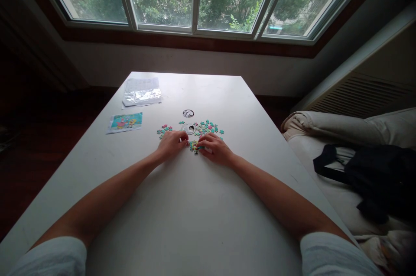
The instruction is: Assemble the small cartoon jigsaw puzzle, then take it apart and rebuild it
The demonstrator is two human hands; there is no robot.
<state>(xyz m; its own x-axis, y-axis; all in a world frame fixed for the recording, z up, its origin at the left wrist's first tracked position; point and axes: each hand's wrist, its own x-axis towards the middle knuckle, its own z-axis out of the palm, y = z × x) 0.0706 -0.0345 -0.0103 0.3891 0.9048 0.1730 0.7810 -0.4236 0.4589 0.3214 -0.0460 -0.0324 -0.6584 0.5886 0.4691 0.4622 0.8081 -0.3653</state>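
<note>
Small jigsaw puzzle pieces [194, 146], some of them joined in a little patch, lie on the white table between my hands. My right hand [215, 148] is at the right edge of this patch, with curled fingers closed on a puzzle piece. At the left side, my left hand [172, 144] has its thumb and fingers pinched together; whatever is between the fingertips is too small to make out. Loose pieces [208, 128] spread behind my right hand, and a smaller group [163, 130] sits behind my left. A clear round ring-like object [188, 128] lies just beyond the patch.
A round dark-and-white disc [188, 113] lies farther back. To the left are a cartoon picture sheet [125, 123] and shiny plastic over papers [142, 92]. The white table [195, 224] ends before the window. A couch [312, 146] with a dark bag [383, 172] stands right.
</note>
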